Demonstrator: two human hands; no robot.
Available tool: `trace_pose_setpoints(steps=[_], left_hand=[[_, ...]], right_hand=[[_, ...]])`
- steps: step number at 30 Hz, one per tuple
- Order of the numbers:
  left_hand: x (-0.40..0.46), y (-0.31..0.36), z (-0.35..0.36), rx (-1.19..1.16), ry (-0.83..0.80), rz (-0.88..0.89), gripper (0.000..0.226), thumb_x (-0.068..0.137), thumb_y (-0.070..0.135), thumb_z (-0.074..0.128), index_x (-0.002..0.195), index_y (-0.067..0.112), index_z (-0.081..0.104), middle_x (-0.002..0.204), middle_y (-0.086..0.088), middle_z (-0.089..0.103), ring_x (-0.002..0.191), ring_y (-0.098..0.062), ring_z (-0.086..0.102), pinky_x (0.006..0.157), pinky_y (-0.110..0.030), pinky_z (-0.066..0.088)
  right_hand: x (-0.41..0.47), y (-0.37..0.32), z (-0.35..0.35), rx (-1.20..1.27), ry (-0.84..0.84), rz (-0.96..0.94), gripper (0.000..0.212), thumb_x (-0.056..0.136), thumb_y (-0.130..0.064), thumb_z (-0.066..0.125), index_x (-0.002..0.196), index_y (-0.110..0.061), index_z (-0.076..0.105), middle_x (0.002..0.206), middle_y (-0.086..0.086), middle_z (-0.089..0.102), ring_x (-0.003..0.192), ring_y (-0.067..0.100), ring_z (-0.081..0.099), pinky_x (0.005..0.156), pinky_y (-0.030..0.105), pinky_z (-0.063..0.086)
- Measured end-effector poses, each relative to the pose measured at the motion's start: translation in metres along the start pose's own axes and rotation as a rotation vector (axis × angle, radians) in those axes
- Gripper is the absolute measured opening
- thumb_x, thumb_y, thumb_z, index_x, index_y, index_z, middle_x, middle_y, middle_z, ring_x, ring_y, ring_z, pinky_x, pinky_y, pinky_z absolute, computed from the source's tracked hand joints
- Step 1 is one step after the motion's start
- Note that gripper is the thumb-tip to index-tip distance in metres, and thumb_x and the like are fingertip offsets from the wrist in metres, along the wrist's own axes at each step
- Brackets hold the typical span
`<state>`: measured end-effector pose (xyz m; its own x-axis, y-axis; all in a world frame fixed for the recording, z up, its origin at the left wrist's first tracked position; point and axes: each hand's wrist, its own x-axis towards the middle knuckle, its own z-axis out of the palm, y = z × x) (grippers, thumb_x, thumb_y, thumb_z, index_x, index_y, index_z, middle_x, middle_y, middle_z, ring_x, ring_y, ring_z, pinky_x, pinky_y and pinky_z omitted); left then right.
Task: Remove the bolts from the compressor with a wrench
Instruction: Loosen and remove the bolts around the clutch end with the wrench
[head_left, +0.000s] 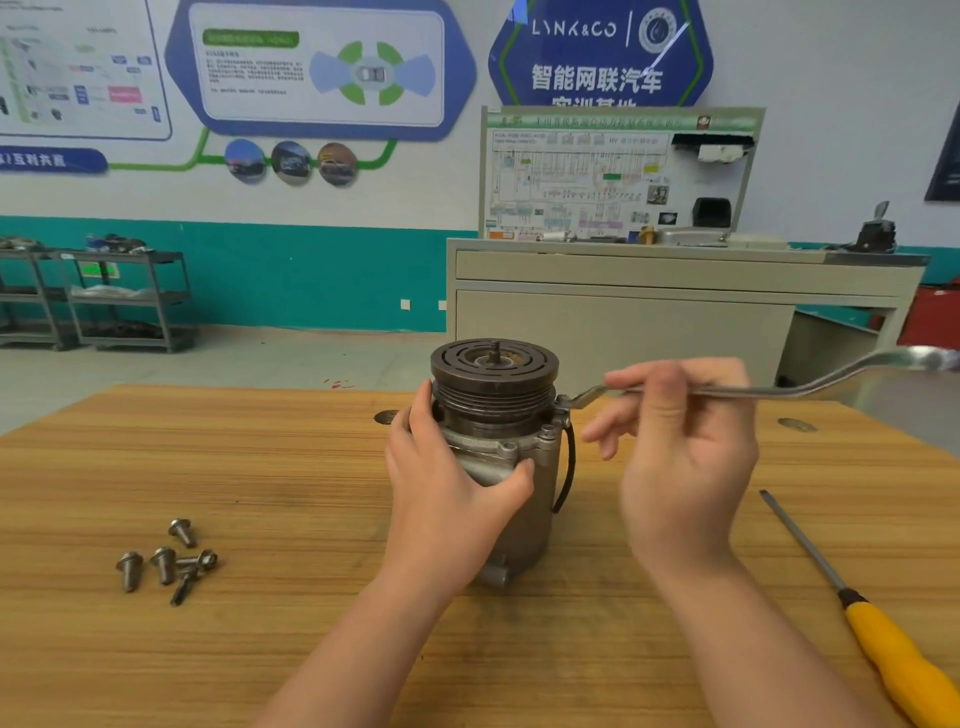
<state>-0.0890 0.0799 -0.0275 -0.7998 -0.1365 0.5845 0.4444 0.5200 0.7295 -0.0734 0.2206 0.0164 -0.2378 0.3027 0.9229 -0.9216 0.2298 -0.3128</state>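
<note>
Head camera looks down, close over table (208, 441).

Two bare forearms rose from the lower edge of the frame, one from the lower centre and one from the lower right. No sleeve, glove, watch or ring showed on either. The left hand (457, 499) sat at mid-frame, with short, unpainted nails on its fingers. The right hand (680, 457), just right of centre, was likewise uncovered, its thumbnail short and plain. Both wrists were bare.

Bright, even indoor light, faint shadows, wide-angle bending and softness toward edges.
</note>
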Motion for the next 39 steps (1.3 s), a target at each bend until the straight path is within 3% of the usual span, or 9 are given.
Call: trace_pose_setpoints(steps=[4, 7, 13, 21, 25, 28, 30, 32, 39], left_hand=[[-0.001, 0.0, 0.0, 0.017, 0.023, 0.02, 0.111, 0.067, 0.047, 0.08, 0.151, 0.027, 0.01, 0.148, 0.001, 0.025, 0.136, -0.01, 0.019, 0.106, -0.023, 0.019], [-0.001, 0.0, 0.0, 0.008, 0.018, 0.022, 0.113, 0.068, 0.049, 0.082, 0.152, 0.027, 0.01, 0.149, 0.0, 0.025, 0.138, -0.013, 0.019, 0.108, -0.026, 0.021], [-0.001, 0.0, -0.001, -0.028, 0.0, -0.001, 0.118, 0.062, 0.062, 0.077, 0.152, 0.031, 0.008, 0.149, 0.002, 0.024, 0.137, -0.011, 0.019, 0.108, -0.027, 0.021], [-0.001, 0.001, -0.001, -0.034, -0.001, -0.012, 0.119, 0.058, 0.072, 0.07, 0.151, 0.032, 0.008, 0.15, 0.002, 0.023, 0.139, -0.012, 0.018, 0.107, -0.026, 0.021], [0.001, 0.001, -0.001, 0.013, 0.015, 0.012, 0.113, 0.064, 0.048, 0.079, 0.152, 0.029, 0.009, 0.147, -0.002, 0.026, 0.134, -0.01, 0.02, 0.105, -0.024, 0.019], [0.002, 0.002, -0.001, 0.03, 0.015, 0.017, 0.113, 0.064, 0.041, 0.078, 0.152, 0.029, 0.008, 0.146, -0.002, 0.025, 0.128, -0.005, 0.019, 0.102, -0.023, 0.017], [0.002, 0.002, 0.0, 0.029, 0.014, 0.018, 0.113, 0.063, 0.042, 0.077, 0.152, 0.029, 0.008, 0.146, -0.002, 0.025, 0.128, -0.005, 0.019, 0.103, -0.023, 0.016], [0.002, 0.001, 0.001, 0.032, 0.018, 0.015, 0.114, 0.063, 0.043, 0.077, 0.152, 0.028, 0.008, 0.147, -0.003, 0.025, 0.129, -0.006, 0.019, 0.104, -0.023, 0.016], [0.001, 0.0, 0.001, 0.023, 0.016, 0.02, 0.114, 0.066, 0.045, 0.078, 0.152, 0.031, 0.004, 0.147, 0.004, 0.021, 0.131, -0.005, 0.017, 0.105, -0.024, 0.016]], right_hand=[[-0.016, 0.0, 0.007, -0.108, -0.079, -0.085, 0.03, 0.103, -0.036, 0.042, 0.091, -0.011, 0.053, 0.06, -0.001, 0.059, 0.051, 0.008, 0.06, 0.049, 0.029, 0.048], [-0.023, 0.004, 0.01, -0.167, -0.137, -0.127, 0.032, 0.104, -0.034, 0.042, 0.092, -0.008, 0.054, 0.07, 0.004, 0.058, 0.056, 0.018, 0.062, 0.051, 0.034, 0.049], [-0.033, 0.005, 0.014, -0.355, -0.153, -0.298, 0.043, 0.105, -0.031, 0.041, 0.091, 0.003, 0.062, 0.075, 0.014, 0.06, 0.064, 0.018, 0.059, 0.066, 0.021, 0.048], [-0.039, 0.01, 0.016, -0.272, -0.143, -0.279, 0.024, 0.105, -0.032, 0.039, 0.097, -0.013, 0.05, 0.072, 0.011, 0.059, 0.067, 0.016, 0.058, 0.07, 0.018, 0.047], [-0.039, -0.002, 0.028, 0.017, 0.172, 0.069, 0.021, 0.103, -0.039, 0.035, 0.09, -0.032, 0.049, 0.069, -0.005, 0.06, 0.047, 0.016, 0.053, 0.053, 0.024, 0.042], [-0.017, 0.009, 0.02, 0.21, 0.59, 0.612, 0.023, 0.103, -0.028, 0.032, 0.083, -0.02, 0.043, 0.059, -0.002, 0.059, 0.037, 0.014, 0.046, 0.04, 0.018, 0.032], [0.0, 0.022, 0.007, 0.486, 0.675, 0.963, 0.028, 0.105, -0.021, 0.033, 0.08, -0.014, 0.042, 0.06, 0.005, 0.055, 0.037, 0.013, 0.044, 0.038, 0.017, 0.03], [0.012, 0.027, -0.002, 0.68, 0.677, 1.054, 0.031, 0.106, -0.022, 0.034, 0.079, -0.011, 0.045, 0.067, 0.007, 0.054, 0.042, 0.012, 0.05, 0.039, 0.017, 0.037], [0.001, 0.005, 0.0, -0.004, 0.064, 0.104, 0.013, 0.102, -0.037, 0.043, 0.09, -0.035, 0.046, 0.073, -0.003, 0.066, 0.053, 0.013, 0.065, 0.047, 0.025, 0.051]])
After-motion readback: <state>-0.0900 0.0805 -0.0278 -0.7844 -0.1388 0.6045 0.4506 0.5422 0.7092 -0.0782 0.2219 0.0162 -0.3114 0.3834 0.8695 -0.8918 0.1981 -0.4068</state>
